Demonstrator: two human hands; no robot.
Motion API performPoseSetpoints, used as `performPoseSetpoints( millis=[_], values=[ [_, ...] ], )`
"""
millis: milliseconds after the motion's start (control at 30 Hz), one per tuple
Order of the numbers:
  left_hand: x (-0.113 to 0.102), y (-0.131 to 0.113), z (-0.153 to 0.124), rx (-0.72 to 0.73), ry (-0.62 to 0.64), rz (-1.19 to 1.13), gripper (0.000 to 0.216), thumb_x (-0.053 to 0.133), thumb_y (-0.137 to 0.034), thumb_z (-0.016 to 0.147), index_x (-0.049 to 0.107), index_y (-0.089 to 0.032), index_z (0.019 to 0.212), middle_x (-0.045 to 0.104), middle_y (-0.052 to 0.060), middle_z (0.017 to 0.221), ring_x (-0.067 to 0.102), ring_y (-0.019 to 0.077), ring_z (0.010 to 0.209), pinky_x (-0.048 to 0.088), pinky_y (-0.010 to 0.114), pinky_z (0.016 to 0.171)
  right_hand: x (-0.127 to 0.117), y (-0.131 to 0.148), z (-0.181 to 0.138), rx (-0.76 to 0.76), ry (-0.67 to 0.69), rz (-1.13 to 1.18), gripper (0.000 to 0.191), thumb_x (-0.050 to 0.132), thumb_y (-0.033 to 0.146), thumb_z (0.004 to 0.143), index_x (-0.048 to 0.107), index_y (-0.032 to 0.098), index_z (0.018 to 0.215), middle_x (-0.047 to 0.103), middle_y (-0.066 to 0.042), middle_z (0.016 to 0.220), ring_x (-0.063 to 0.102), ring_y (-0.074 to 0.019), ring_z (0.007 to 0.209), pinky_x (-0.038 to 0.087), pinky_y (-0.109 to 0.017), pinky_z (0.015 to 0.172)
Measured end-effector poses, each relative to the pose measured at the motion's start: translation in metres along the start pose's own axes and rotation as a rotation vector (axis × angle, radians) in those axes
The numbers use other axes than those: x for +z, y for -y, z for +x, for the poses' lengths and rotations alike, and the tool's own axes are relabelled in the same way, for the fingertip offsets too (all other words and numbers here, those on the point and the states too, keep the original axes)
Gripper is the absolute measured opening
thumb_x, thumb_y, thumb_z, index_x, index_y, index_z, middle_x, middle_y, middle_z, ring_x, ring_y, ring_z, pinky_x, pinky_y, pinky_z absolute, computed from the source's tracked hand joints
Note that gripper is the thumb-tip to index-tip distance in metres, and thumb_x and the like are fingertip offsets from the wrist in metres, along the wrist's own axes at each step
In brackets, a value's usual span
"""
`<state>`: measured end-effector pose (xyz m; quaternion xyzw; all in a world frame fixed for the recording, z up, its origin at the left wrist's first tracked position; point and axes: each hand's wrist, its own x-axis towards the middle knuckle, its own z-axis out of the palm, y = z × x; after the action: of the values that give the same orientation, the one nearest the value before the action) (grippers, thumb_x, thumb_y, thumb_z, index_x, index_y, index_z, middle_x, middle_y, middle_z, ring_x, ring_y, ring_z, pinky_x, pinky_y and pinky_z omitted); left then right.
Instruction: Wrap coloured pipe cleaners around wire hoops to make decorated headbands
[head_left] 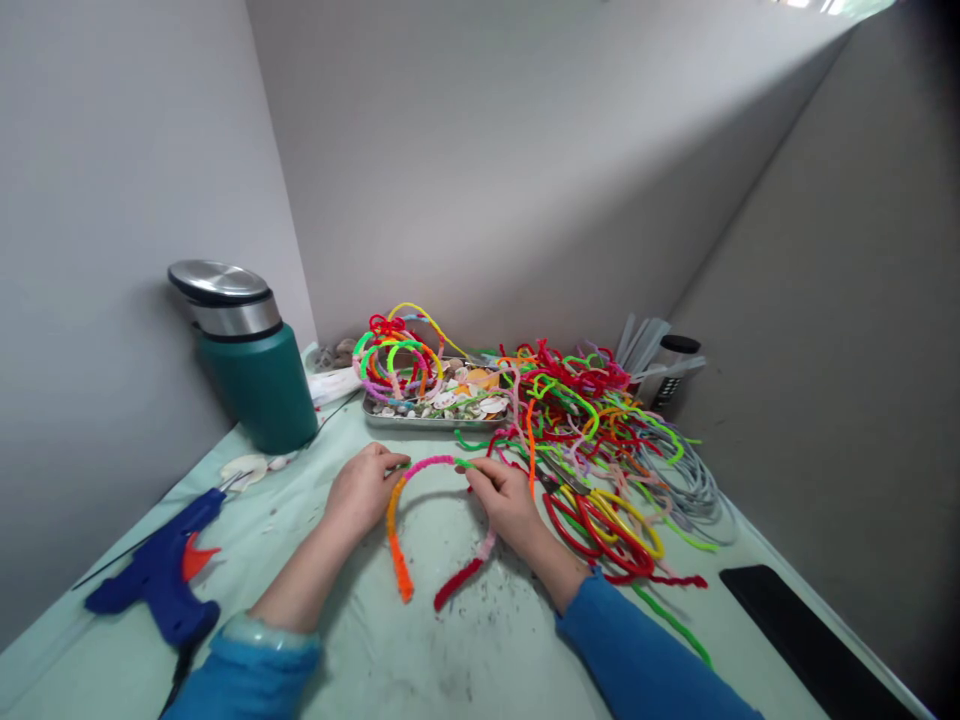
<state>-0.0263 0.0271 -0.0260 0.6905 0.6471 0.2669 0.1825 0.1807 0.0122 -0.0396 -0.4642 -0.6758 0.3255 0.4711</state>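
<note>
A curved headband [431,466] wrapped in fuzzy pipe cleaner lies arched on the table, orange on its left leg, pink on top, red at its right tip. My left hand [363,490] pinches the band's upper left part with fingers closed. My right hand [507,500] grips the upper right part, where a green pipe cleaner end [466,463] sticks out between the fingers. Both arms wear blue sleeves.
A tangle of coloured pipe cleaners and headbands [592,430] fills the right side. Behind stand a metal tray of shells [442,405], a teal flask [255,370] and glue sticks in a cup [664,365]. A blue glue gun [161,575] lies left, a black slab [802,630] right.
</note>
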Motion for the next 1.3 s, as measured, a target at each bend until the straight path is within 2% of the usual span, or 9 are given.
performPoseSetpoints(
  millis=[133, 300, 367, 500, 633, 800, 1067, 1200, 1300],
  values=[
    [0.001, -0.001, -0.001, -0.008, -0.01, 0.009, 0.018, 0.055, -0.028, 0.074, 0.073, -0.025, 0.078, 0.064, 0.004, 0.083, 0.057, 0.0201, 0.078, 0.036, 0.026, 0.064, 0.0, -0.001, 0.0, -0.01, 0.002, -0.013, 0.023, 0.048, 0.026, 0.082, 0.068, 0.015, 0.079, 0.056, 0.0, 0.063, 0.049, -0.0135, 0.061, 0.035, -0.021, 0.054],
    [0.0, -0.002, -0.001, -0.065, -0.071, -0.129, 0.018, 0.052, -0.026, 0.074, 0.07, -0.021, 0.073, 0.065, 0.006, 0.086, 0.057, 0.022, 0.084, 0.038, 0.029, 0.071, 0.001, -0.003, -0.001, -0.004, 0.011, -0.017, 0.022, 0.049, 0.027, 0.082, 0.068, 0.015, 0.082, 0.054, 0.001, 0.061, 0.048, -0.0131, 0.059, 0.035, -0.021, 0.054],
    [-0.002, -0.001, 0.0, -0.118, -0.079, -0.227, 0.019, 0.051, -0.028, 0.075, 0.068, -0.019, 0.076, 0.067, 0.007, 0.082, 0.059, 0.021, 0.077, 0.041, 0.029, 0.068, 0.001, -0.002, -0.001, -0.003, 0.032, -0.033, 0.023, 0.049, 0.028, 0.082, 0.067, 0.015, 0.08, 0.051, 0.001, 0.058, 0.045, -0.0125, 0.057, 0.033, -0.021, 0.051],
    [-0.008, -0.002, 0.0, -0.225, -0.018, -0.485, 0.03, 0.049, -0.035, 0.077, 0.063, -0.013, 0.091, 0.069, 0.009, 0.079, 0.06, 0.0155, 0.056, 0.045, 0.027, 0.053, 0.001, 0.0, -0.002, -0.03, 0.066, -0.059, 0.022, 0.048, 0.026, 0.082, 0.066, 0.015, 0.078, 0.05, 0.001, 0.058, 0.043, -0.0117, 0.056, 0.031, -0.021, 0.051],
    [-0.017, -0.008, -0.002, -0.272, 0.075, -0.68, 0.037, 0.056, -0.03, 0.072, 0.06, -0.01, 0.102, 0.07, 0.011, 0.085, 0.062, 0.0132, 0.058, 0.048, 0.025, 0.056, 0.001, 0.001, -0.002, -0.031, 0.077, -0.075, 0.022, 0.048, 0.026, 0.082, 0.065, 0.015, 0.073, 0.047, 0.002, 0.057, 0.041, -0.011, 0.055, 0.03, -0.021, 0.049],
    [-0.024, -0.016, -0.007, -0.401, 0.159, -0.882, 0.031, 0.07, -0.024, 0.061, 0.066, -0.01, 0.088, 0.067, 0.005, 0.065, 0.057, 0.0104, 0.051, 0.043, 0.022, 0.052, 0.0, 0.002, -0.002, -0.05, 0.088, -0.066, 0.022, 0.047, 0.025, 0.083, 0.065, 0.014, 0.074, 0.046, 0.002, 0.057, 0.04, -0.0106, 0.055, 0.029, -0.02, 0.05],
    [-0.028, -0.026, -0.011, -0.229, 0.157, -0.692, 0.016, 0.067, -0.028, 0.06, 0.065, -0.015, 0.069, 0.062, -0.002, 0.056, 0.051, 0.0096, 0.049, 0.037, 0.021, 0.049, 0.0, 0.005, -0.003, -0.05, 0.098, -0.074, 0.022, 0.047, 0.025, 0.083, 0.066, 0.014, 0.079, 0.051, 0.001, 0.059, 0.043, -0.0107, 0.055, 0.032, -0.02, 0.05],
    [-0.031, -0.03, -0.012, -0.144, 0.148, -0.569, 0.015, 0.063, -0.029, 0.062, 0.065, -0.015, 0.069, 0.063, -0.001, 0.058, 0.054, 0.0127, 0.054, 0.039, 0.023, 0.052, 0.0, 0.004, -0.004, -0.062, 0.09, -0.091, 0.023, 0.046, 0.024, 0.083, 0.066, 0.015, 0.076, 0.053, 0.001, 0.059, 0.043, -0.0107, 0.054, 0.032, -0.02, 0.05],
    [-0.033, -0.03, -0.013, -0.11, 0.222, -0.54, 0.021, 0.062, -0.033, 0.065, 0.067, -0.015, 0.074, 0.067, 0.002, 0.063, 0.058, 0.0156, 0.06, 0.042, 0.025, 0.057, 0.0, 0.005, -0.004, -0.065, 0.081, -0.097, 0.023, 0.047, 0.024, 0.083, 0.066, 0.015, 0.075, 0.053, 0.001, 0.058, 0.044, -0.0109, 0.054, 0.033, -0.02, 0.049]
  ],
)
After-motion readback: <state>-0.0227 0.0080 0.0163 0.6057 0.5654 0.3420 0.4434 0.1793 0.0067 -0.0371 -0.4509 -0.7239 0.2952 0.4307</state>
